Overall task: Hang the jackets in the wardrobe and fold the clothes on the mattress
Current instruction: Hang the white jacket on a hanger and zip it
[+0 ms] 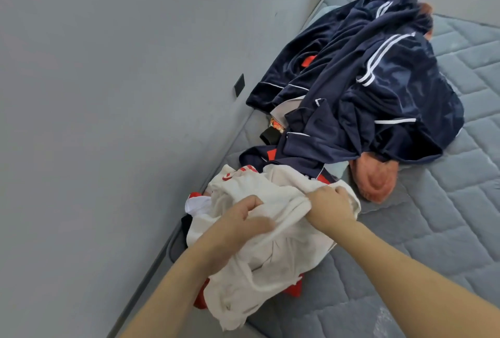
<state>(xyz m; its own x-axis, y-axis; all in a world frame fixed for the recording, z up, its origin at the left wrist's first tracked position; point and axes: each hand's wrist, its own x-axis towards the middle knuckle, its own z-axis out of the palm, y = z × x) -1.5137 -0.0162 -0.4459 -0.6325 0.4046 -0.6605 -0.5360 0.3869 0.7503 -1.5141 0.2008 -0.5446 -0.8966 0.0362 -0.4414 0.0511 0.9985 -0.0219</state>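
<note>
A crumpled white garment (270, 264) with red trim lies on the grey quilted mattress (438, 218) near its left edge. My left hand (240, 218) grips a fold of it on the left side. My right hand (328, 206) pinches the white cloth at its upper right. Beyond them a heap of navy jackets (378, 89) with white stripes covers the far part of the mattress. An orange garment (373, 178) sticks out from under the navy heap.
A grey wall (121, 94) runs along the mattress's left side, with a small dark plate (239, 85) on it. Red cloth (293, 289) shows beneath the white garment. Bare mattress lies to the right.
</note>
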